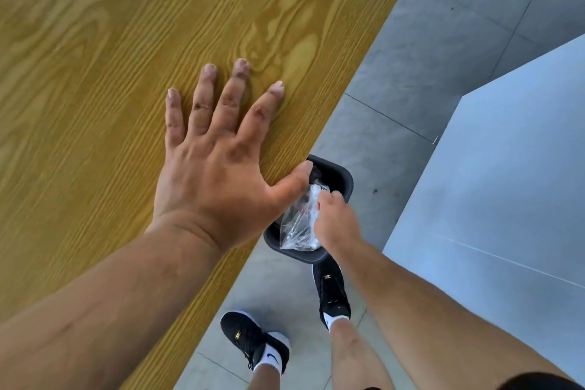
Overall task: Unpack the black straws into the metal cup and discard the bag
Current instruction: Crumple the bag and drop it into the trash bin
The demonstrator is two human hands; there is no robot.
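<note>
While your left hand (pixel 215 165) lies flat on the wooden table (pixel 95 73), fingers spread wide and holding nothing, your right hand (pixel 335 225) is down below the table edge with the bag (pixel 299 222) pinched in its fingers. That bag is clear, crumpled plastic, and it hangs just to the left of your right hand, right over the mouth of the dark bin (pixel 342 177). Your left thumb sticks out past the table edge, and from this angle its tip sits over the bin's far rim, just above the top of the bag. Whether the bag's lower end touches the inside of the bin, you can't tell from here; it overlaps the near rim in view. Something dark shows through the plastic, too blurred to name. Below your right hand, on the grey floor (pixel 411 73), your right shoe (pixel 330 291) stands just behind the bin, black with a white sock, and your left shoe (pixel 250 339) is further back, under your left forearm's side. To the right of your right arm runs a pale grey slab (pixel 506 184).
</note>
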